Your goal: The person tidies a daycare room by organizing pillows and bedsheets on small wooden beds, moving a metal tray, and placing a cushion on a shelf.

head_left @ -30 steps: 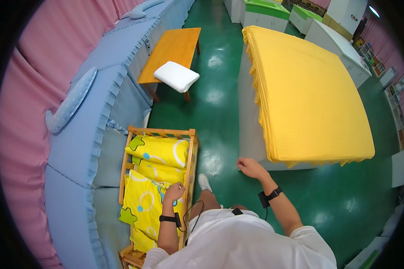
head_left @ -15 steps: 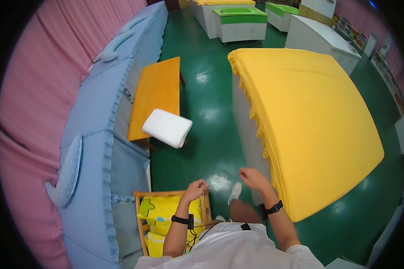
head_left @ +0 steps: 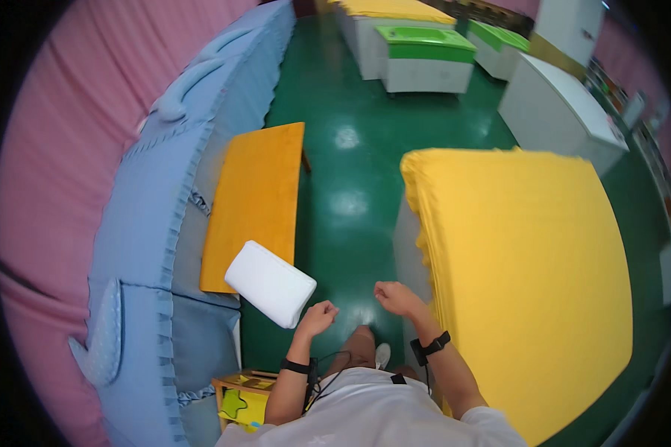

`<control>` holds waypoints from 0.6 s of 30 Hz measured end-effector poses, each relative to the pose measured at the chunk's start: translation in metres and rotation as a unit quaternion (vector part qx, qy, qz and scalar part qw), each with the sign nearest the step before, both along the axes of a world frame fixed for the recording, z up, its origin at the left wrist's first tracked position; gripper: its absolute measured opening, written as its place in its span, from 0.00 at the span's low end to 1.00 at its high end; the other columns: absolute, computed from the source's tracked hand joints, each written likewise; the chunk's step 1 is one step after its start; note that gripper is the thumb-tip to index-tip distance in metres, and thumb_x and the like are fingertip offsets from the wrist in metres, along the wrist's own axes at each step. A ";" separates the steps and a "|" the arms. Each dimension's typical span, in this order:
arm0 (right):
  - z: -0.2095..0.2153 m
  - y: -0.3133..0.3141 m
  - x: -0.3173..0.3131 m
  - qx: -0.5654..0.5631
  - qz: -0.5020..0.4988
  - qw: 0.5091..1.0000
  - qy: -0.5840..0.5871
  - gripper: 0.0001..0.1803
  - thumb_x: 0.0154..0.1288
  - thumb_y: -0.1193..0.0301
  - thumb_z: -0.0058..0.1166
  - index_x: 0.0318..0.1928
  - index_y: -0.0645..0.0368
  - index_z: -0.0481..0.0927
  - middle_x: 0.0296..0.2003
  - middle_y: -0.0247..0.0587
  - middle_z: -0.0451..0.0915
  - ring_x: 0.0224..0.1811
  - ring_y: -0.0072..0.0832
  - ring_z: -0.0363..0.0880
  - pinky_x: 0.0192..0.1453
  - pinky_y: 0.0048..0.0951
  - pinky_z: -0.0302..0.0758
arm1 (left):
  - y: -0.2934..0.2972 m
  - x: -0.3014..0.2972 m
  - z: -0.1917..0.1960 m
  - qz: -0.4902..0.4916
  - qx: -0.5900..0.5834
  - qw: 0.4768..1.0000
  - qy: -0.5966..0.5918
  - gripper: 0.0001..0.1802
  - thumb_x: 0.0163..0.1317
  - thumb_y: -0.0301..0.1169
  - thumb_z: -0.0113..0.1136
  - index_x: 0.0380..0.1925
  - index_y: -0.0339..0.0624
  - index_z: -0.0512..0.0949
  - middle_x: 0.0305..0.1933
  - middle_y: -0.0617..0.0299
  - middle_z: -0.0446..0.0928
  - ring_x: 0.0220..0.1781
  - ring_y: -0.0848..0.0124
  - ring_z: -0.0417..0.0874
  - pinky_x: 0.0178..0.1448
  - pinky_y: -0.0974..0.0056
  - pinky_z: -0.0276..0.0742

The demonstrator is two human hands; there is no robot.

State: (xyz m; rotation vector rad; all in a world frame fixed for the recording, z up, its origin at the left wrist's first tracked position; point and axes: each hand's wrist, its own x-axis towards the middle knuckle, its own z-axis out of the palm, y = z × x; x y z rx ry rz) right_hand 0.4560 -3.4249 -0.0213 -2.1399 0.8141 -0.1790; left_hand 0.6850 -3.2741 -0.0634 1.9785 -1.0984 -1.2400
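Note:
A white contoured pillow (head_left: pixel 270 283) rests on the near end of a low orange wooden table (head_left: pixel 257 197), its near right corner jutting past the edge. My left hand (head_left: pixel 318 318) hovers just beyond that corner, its fingers loosely curled and nothing visible in them. To its right, my right hand (head_left: pixel 397 296) is held in front of my body, also with curled fingers and no object showing. A large box-shaped piece of furniture under a yellow cloth (head_left: pixel 529 283) stands close to my right arm.
Along the left runs a blue-covered sofa (head_left: pixel 138 231) with blue cushions, against a pink curtain (head_left: pixel 48 171). A small wooden frame with yellow bedding (head_left: pixel 246 406) is beside my left forearm. Ahead are a green-topped cabinet (head_left: pixel 429 56) and a white cabinet (head_left: pixel 559 104).
I have stepped forward, so the pillow and orange table are nearer, and the wooden frame has slipped toward the lower edge. Both hands stay raised and curled.

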 end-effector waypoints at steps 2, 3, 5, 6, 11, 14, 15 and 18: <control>-0.007 -0.058 0.039 0.008 0.025 1.000 0.004 0.08 0.60 0.72 0.46 0.37 0.59 0.77 0.35 0.51 0.81 0.41 0.50 0.79 0.44 0.47 0.74 | -0.031 0.031 -0.008 0.024 0.017 1.000 -0.003 0.16 0.64 0.40 0.56 0.31 0.37 0.77 0.26 0.59 0.80 0.29 0.68 0.80 0.36 0.62 0.75; -0.011 -0.089 0.059 0.007 0.042 0.999 -0.001 0.08 0.60 0.72 0.46 0.37 0.59 0.77 0.35 0.52 0.81 0.40 0.51 0.79 0.44 0.47 0.75 | -0.050 0.047 -0.014 0.036 0.020 0.999 0.010 0.15 0.64 0.40 0.56 0.33 0.37 0.78 0.27 0.58 0.80 0.29 0.68 0.80 0.36 0.63 0.75; -0.019 -0.149 0.097 0.008 0.068 0.998 -0.004 0.08 0.60 0.72 0.47 0.37 0.60 0.77 0.34 0.52 0.81 0.39 0.51 0.79 0.43 0.47 0.75 | -0.091 0.080 -0.028 0.057 0.025 0.998 0.033 0.15 0.64 0.39 0.56 0.34 0.36 0.78 0.27 0.58 0.80 0.30 0.68 0.80 0.36 0.64 0.75; -0.020 -0.181 0.115 -0.002 0.060 0.998 0.007 0.08 0.60 0.72 0.47 0.37 0.60 0.78 0.34 0.53 0.81 0.39 0.51 0.79 0.43 0.46 0.76 | -0.110 0.098 -0.032 0.059 0.024 0.996 0.065 0.15 0.64 0.39 0.56 0.35 0.36 0.78 0.27 0.58 0.80 0.30 0.68 0.80 0.36 0.64 0.75; -0.014 -0.334 0.207 0.002 0.097 0.995 0.024 0.07 0.61 0.71 0.51 0.36 0.62 0.78 0.30 0.51 0.81 0.35 0.46 0.81 0.38 0.39 0.75 | -0.203 0.179 -0.032 0.152 0.001 0.983 0.101 0.13 0.65 0.36 0.55 0.35 0.35 0.78 0.26 0.57 0.80 0.29 0.69 0.80 0.36 0.64 0.74; -0.014 -0.409 0.244 0.019 0.096 0.995 -0.010 0.08 0.62 0.71 0.50 0.36 0.62 0.78 0.29 0.50 0.81 0.33 0.43 0.80 0.38 0.38 0.75 | -0.247 0.218 -0.027 0.203 0.004 0.973 0.115 0.12 0.65 0.34 0.55 0.34 0.34 0.77 0.26 0.57 0.79 0.29 0.69 0.80 0.35 0.65 0.74; -0.013 -0.438 0.257 0.041 0.068 0.997 0.022 0.09 0.62 0.70 0.49 0.36 0.63 0.78 0.30 0.51 0.81 0.34 0.44 0.81 0.39 0.39 0.75 | -0.261 0.231 -0.023 0.213 0.023 0.969 0.118 0.11 0.65 0.34 0.55 0.33 0.35 0.77 0.26 0.58 0.79 0.29 0.70 0.80 0.34 0.65 0.75; -0.026 -0.531 0.301 0.063 0.040 0.996 0.044 0.10 0.62 0.70 0.48 0.35 0.65 0.77 0.31 0.52 0.81 0.34 0.45 0.81 0.40 0.39 0.76 | -0.315 0.274 -0.018 0.228 0.039 0.967 0.111 0.11 0.64 0.35 0.55 0.33 0.36 0.78 0.26 0.59 0.79 0.28 0.71 0.79 0.33 0.67 0.75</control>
